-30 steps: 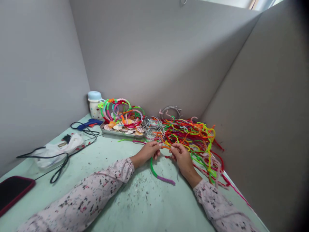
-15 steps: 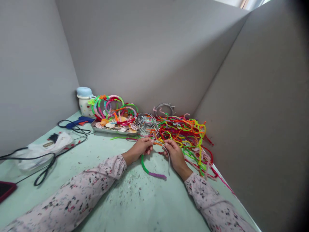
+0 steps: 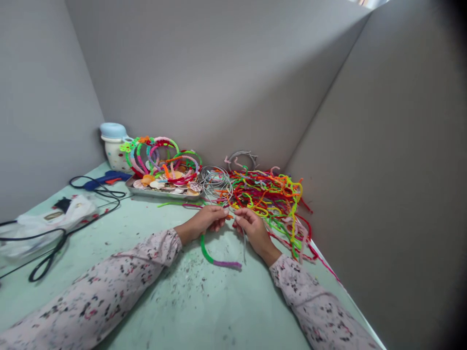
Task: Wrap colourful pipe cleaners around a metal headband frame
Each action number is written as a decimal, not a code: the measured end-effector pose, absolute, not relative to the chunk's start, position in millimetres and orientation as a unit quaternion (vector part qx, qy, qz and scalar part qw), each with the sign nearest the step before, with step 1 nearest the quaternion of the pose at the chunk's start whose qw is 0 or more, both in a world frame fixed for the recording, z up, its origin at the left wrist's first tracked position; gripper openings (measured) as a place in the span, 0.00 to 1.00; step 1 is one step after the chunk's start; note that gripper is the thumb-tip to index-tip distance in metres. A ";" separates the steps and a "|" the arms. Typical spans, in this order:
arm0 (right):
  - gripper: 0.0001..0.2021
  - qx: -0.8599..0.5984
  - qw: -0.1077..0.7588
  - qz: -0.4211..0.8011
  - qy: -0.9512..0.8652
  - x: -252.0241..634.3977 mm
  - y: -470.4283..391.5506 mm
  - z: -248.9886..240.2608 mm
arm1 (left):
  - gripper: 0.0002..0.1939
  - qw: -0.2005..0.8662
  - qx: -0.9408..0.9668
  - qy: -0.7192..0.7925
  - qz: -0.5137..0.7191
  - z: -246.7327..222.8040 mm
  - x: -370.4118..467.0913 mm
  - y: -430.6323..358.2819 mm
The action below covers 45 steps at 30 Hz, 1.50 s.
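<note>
My left hand (image 3: 211,218) is closed in a pinch on a wire wrapped in pipe cleaner (image 3: 209,257). Its green and purple end curves down below the fingers, and a bit of orange shows at the fingertips. My right hand (image 3: 251,228) pinches close beside it, thumb and finger at the orange end. A bare grey wire (image 3: 244,248) hangs below the right fingers. What lies inside each pinch is partly hidden. Just beyond the hands lies a tangled heap of coloured pipe cleaners (image 3: 270,194), with coiled grey wire (image 3: 217,182) to its left.
A metal tray (image 3: 164,194) holds shells and several colourful wrapped hoops (image 3: 166,146). Behind it stands a white jar with a blue lid (image 3: 115,146). At left lie a blue glue gun (image 3: 105,180), black cable (image 3: 65,238) and a plastic bag (image 3: 76,211). Grey panels (image 3: 204,87) enclose the table.
The view has shifted, so everything appears a little farther left. My right fingers have drawn closer around the orange end, which now shows less between the hands.
</note>
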State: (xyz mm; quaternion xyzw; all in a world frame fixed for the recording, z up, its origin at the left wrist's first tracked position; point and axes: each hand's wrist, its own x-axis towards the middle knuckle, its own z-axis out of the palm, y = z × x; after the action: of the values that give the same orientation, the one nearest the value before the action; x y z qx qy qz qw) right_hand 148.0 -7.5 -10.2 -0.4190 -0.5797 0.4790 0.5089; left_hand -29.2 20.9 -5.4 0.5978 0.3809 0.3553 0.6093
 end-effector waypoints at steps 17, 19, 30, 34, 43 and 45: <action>0.08 -0.407 0.478 0.471 -0.620 150.2 -5.7 -19.0 | 0.13 0.613 0.623 0.378 0.305 -4.6 -29.6 21.4; 0.08 -0.407 0.477 0.465 -0.625 149.7 -6.0 -18.4 | 0.13 0.612 0.622 0.378 0.309 -5.2 -29.7 21.3; 0.09 -0.408 0.477 0.466 -0.624 149.2 -4.7 -20.7 | 0.11 0.610 0.613 0.390 0.315 -1.2 -28.1 19.3; 0.08 -0.406 0.474 0.464 -0.629 150.2 -4.9 -21.7 | 0.10 0.610 0.611 0.388 0.321 -3.5 -28.7 20.2; 0.09 -0.412 0.471 0.460 -0.629 149.8 -4.1 -22.4 | 0.10 0.612 0.607 0.387 0.328 -2.1 -28.6 18.3; 0.09 -0.411 0.469 0.458 -0.633 149.9 -3.5 -23.4 | 0.10 0.617 0.601 0.384 0.333 -2.3 -28.3 19.0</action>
State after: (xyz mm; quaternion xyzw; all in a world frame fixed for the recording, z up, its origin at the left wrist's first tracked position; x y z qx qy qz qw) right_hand 149.9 -3.5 -23.4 -0.4114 -0.6329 0.4580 0.4695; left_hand -28.3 19.0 -2.3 0.6008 0.3840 0.3326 0.6172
